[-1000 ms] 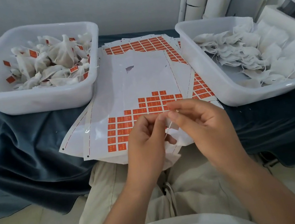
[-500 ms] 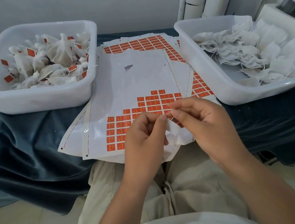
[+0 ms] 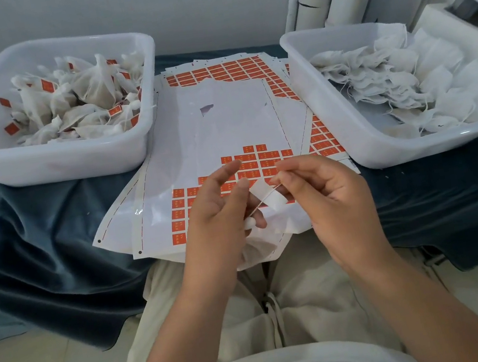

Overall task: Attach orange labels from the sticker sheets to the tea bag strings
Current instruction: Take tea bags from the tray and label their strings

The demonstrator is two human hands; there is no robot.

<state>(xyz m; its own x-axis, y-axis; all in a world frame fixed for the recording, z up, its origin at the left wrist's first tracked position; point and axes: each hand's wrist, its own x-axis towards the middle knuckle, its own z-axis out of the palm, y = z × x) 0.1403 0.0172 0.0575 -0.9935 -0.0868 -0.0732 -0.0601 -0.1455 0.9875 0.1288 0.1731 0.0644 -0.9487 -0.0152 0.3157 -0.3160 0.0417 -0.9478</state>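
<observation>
Opening up, my left hand [image 3: 215, 217] — it grips only the tea bag [image 3: 259, 247] while my right hand [image 3: 330, 196] pinches the string [image 3: 266, 197] taut across the label [image 3: 276, 202], above the sticker sheet [image 3: 237, 123], ready for folding.

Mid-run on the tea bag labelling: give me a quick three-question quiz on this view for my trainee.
1. True or false: the tea bags in the left bin already carry orange labels.
2. What lies across the white label between the left hand and right hand? A) string B) pen C) scissors
3. Fill in: the unlabelled bags sit in the ___ bin.
Key: 1 true; 2 A; 3 right bin.
</observation>
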